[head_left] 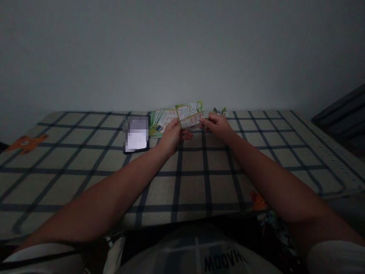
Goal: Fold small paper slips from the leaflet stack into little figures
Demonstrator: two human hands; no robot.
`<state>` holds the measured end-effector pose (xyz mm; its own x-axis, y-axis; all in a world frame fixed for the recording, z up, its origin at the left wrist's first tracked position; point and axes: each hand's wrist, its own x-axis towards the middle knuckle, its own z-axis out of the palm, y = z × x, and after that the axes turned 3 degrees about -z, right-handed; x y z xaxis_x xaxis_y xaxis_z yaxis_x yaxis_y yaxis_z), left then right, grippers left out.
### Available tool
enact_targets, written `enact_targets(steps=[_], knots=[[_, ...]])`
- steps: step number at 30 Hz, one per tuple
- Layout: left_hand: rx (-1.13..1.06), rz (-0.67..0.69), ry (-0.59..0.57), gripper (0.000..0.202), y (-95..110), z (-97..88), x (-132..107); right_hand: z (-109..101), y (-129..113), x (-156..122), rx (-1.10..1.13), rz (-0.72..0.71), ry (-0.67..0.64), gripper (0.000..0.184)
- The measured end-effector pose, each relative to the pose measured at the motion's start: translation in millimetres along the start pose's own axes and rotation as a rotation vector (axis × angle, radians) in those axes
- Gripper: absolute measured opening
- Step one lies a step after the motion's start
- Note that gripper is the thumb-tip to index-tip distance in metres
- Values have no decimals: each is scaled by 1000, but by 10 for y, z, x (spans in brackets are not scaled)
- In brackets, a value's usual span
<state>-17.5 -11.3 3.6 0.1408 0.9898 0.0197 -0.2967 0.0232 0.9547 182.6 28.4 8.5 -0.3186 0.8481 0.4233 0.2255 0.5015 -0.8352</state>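
Both my arms reach forward over a checked bedsheet (85, 160). A green and orange printed card (189, 113) is held up between my two hands. My left hand (172, 136) pinches its lower left edge, fingers closed. On the card's right edge, my right hand (218, 125) grips it with closed fingers. A fanned pile of similar green cards (161, 121) lies on the sheet just behind my left hand. A small green scrap or wrapper (220, 110) lies behind my right hand.
A dark phone (137, 134) with a lit screen lies on the sheet left of the cards. An orange printed figure (27, 143) marks the sheet's far left. A plain wall stands behind; dark furniture (342, 118) is at the right.
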Motion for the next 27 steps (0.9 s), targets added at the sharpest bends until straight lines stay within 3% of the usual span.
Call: enact_targets(steps=[3,6,11,14,16,19,27], knots=[[220,50,27,39,52,-73,-1,-19,25,8,43,65,47,59],[577,218,45,47,266,-339,-44,-41,50,10,26,82,70,56],[1178,458,24,47,717,-1264,-217,-32,48,-2,28,93,54,50],[1337,511,60,56,789,-1833,-297,-20,41,-12,6,101,58,49],[1357,540,57,61,743,-2085,-314,-19,45,-17,-13,103,60,49],[1351,506,34,65,629,-2235,-301,-27,63,-21,-37,111,57,50],[1320,510,-7,67,553,-2261,-265,-50,134,-28,-52,123,53,47]])
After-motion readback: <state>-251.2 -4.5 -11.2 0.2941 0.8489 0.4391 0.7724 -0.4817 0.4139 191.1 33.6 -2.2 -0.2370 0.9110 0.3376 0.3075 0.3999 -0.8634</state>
